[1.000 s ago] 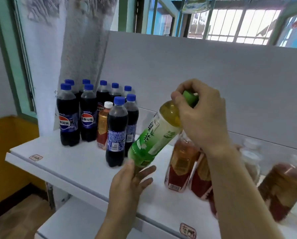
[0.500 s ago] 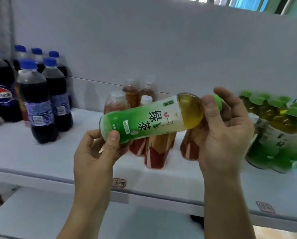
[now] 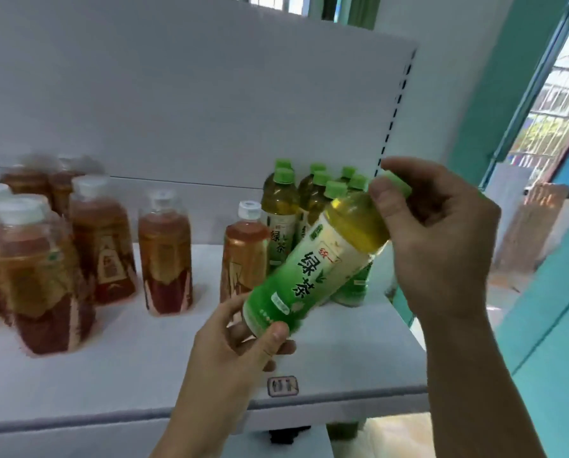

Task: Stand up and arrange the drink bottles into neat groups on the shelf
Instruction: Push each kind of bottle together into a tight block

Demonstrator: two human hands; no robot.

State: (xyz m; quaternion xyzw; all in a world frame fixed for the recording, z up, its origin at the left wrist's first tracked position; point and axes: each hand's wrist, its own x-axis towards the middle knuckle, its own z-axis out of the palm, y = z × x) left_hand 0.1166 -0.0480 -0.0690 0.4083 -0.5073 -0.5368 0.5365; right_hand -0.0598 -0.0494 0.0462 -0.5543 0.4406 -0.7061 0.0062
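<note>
green tea bottle (image 3: pixel 322 259) tilted, cap at 2 o'clock, above shelf (image 3: pixel 111 375) front | left hand (image 3: pixel 230 355) pinches base, right hand (image 3: pixel 441 233) wraps cap end, steering | green tea group (image 3: pixel 312 206) just behind, likely destination

The shelf (image 3: pixel 359 355) carries two groups. Tea bottles with flip caps (image 3: pixel 101 246) stand along its left and middle, some nearer the front edge, others toward the back panel (image 3: pixel 193 94). A cluster of screw-cap bottles (image 3: pixel 281 209) stands at the back right corner. A tilted bottle (image 3: pixel 316 269) is held above the front right part, left hand (image 3: pixel 233 352) at its base, right hand (image 3: pixel 441 239) at its cap.
</note>
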